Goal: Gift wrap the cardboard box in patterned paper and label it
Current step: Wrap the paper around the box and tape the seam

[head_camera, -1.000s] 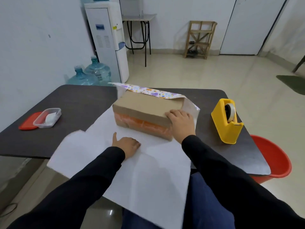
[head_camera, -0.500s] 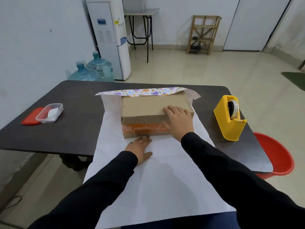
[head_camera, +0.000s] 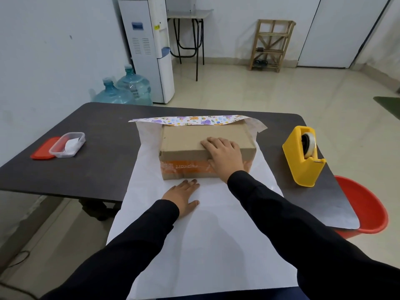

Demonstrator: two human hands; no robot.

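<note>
Since 1 s ago the cardboard box and the patterned paper under it have swung from a slant to lie square with the table's near edge. The left hand, then curled on the paper, now lies flat, its fingertips seemingly touching the box's front.

My right hand covers the near right edge of the cardboard box; at right, the table hides part of the red tub.

One box. One paper. One tape dispenser. One container. One lid. Two bottles. One left hand, one right hand. One table.
</note>
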